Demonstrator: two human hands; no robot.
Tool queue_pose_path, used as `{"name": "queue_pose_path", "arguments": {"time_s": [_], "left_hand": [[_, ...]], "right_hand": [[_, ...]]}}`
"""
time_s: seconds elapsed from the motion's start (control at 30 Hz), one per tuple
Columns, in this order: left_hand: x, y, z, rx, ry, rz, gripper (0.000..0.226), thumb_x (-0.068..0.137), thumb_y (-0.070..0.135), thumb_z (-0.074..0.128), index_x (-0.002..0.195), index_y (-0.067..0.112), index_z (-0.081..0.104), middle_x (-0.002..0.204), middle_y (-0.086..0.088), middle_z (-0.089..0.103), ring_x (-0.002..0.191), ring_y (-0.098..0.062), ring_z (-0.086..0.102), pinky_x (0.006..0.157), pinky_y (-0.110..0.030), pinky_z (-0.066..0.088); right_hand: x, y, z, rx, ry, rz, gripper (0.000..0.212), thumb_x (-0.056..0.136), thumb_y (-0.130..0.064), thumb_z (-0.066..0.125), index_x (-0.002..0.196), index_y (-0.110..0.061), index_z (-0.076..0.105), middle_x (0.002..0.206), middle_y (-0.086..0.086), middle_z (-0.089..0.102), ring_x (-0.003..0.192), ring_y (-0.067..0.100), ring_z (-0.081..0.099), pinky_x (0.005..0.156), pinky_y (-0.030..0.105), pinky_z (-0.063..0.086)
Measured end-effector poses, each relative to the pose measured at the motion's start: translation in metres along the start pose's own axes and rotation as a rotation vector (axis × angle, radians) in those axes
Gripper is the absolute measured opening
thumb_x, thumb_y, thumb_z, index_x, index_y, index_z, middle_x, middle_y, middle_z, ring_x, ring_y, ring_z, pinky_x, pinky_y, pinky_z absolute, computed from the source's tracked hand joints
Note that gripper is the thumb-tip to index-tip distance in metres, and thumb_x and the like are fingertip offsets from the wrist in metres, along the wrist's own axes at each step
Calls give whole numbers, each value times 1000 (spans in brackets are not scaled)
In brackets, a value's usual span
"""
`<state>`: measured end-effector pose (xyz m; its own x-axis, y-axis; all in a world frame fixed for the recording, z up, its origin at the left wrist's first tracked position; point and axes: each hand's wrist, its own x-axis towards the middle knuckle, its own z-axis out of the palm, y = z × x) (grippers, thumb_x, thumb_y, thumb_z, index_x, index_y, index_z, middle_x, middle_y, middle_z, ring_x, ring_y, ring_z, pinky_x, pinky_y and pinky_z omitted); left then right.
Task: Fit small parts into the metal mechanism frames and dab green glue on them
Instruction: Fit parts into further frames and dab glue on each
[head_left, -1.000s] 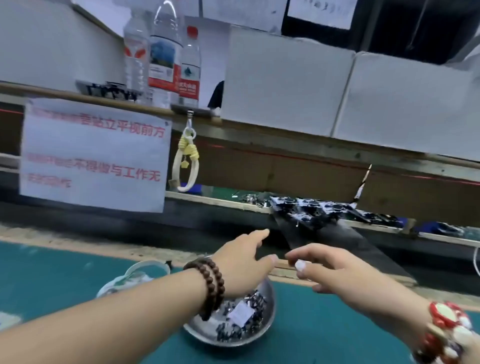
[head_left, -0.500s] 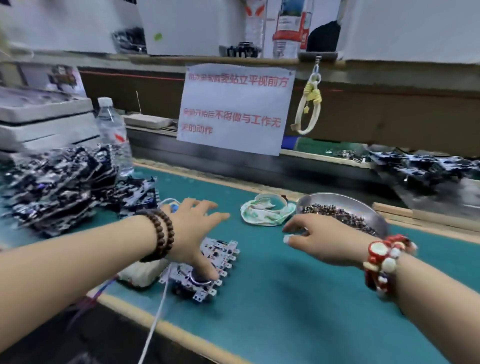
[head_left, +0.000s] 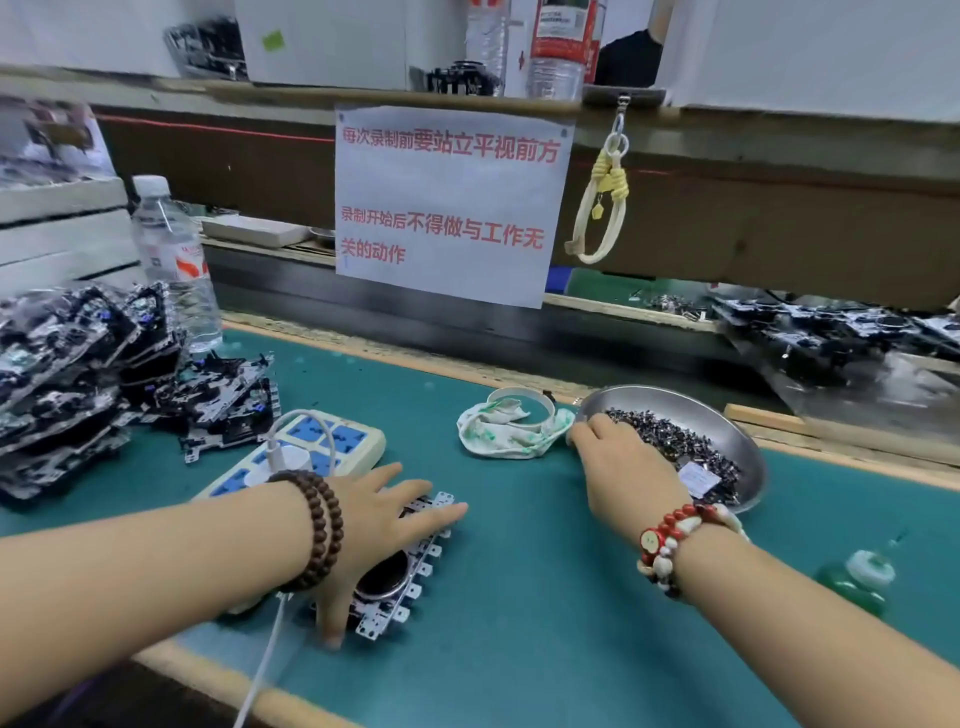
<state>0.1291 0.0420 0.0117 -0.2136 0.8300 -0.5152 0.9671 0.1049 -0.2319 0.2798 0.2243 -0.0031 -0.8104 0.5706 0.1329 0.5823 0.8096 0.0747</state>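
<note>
A metal mechanism frame (head_left: 410, 577) with a round dark part lies on the green mat near the front edge. My left hand (head_left: 374, 525) rests on top of it, fingers spread and fairly straight, thumb tip by its near end. My right hand (head_left: 618, 467) reaches into the left side of a steel bowl (head_left: 748, 447) full of small dark parts (head_left: 670, 436). Its fingertips bend down among the parts and are hidden behind the back of the hand. A green glue bottle (head_left: 857, 577) stands on the mat at the right, apart from both hands.
Stacks of mechanism frames (head_left: 78, 374) fill the left side, with a water bottle (head_left: 171, 260) behind them. A white power strip (head_left: 311, 447) lies by my left wrist. A green-stained rag (head_left: 509, 436) sits left of the bowl. A paper sign (head_left: 447, 202) hangs ahead.
The view swung left and down onto the mat. My left hand came down flat onto the frame. My right hand moved forward to the bowl's left rim and into the parts.
</note>
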Motion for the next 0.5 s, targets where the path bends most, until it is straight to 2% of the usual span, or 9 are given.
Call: {"name": "queue_pose_path", "arguments": {"time_s": [0.07,0.2,0.3,0.37,0.5], "left_hand": [[3,-5,0,-70,-22,1,135,61,46,81,133,44,-33,154,0,-8,143,-23,-2,115,-44,18],[8,-5,2,-144,43,23,129,63,44,77,136,44,-30,147,1,7,135,-18,14,108,-35,31],[18,4,0,-195,104,60,126,63,45,75,139,41,-24,143,1,13,131,-19,19,109,-33,27],[24,14,-4,-240,140,92,125,63,46,76,141,39,-21,140,0,16,129,-19,21,109,-33,26],[35,41,-13,-311,182,167,125,63,48,77,142,37,-19,140,0,15,130,-22,20,110,-38,24]], "right_hand": [[9,15,5,33,-2,71,37,88,1,43,123,-10,39,126,7,41,116,25,41,82,30,38],[20,35,11,119,-123,218,27,93,-6,47,119,-7,44,125,11,46,113,27,50,89,31,40],[27,42,4,140,-255,232,29,95,-17,49,122,-9,48,128,13,46,111,25,52,88,27,40],[29,42,-2,121,-322,217,34,94,-17,51,127,-9,48,132,14,43,116,26,50,91,26,39],[29,39,-12,46,-304,208,33,95,-12,47,128,-7,46,133,15,44,119,26,48,90,24,38]]}}
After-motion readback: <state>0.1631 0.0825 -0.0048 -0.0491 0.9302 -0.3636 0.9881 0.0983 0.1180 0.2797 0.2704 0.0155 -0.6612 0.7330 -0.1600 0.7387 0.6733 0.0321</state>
